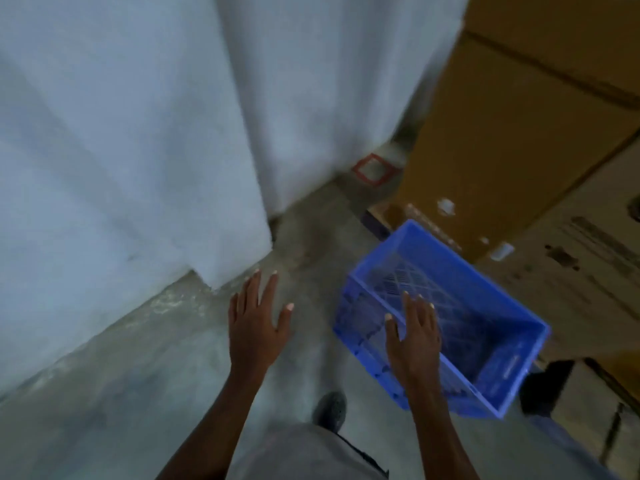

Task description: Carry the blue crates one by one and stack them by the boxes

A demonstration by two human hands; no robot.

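Both hands reach forward and down, palms toward the floor, fingers straight and spread, holding nothing. Out over bare concrete, the left hand (258, 327) is well apart from any object. Over the near long wall of the blue crate (446, 317) is the right hand (412, 336); whether its fingers touch the rim cannot be told, as the frame is smeared by motion.

Sitting on the floor (138, 393) at an angle, the crate is open side up and looks empty, its lattice bottom showing. Its far long side lies just beside the cardboard boxes (502, 133) that fill the right of the view, so it seems already in its place by them. No second crate is in view. White wrapped bulk (121, 133) stands to the left, with a small red square frame (372, 169) on the floor in the gap behind. A dark shoe (330, 408) shows below, between the forearms.

Judging by the empty hands, the crate has likely just been set down, or is about to be squared up. To do this well, nudge it with both hands on opposite walls until it sits parallel to the boxes, flat on the concrete, so the next crate can seat on its rim without rocking
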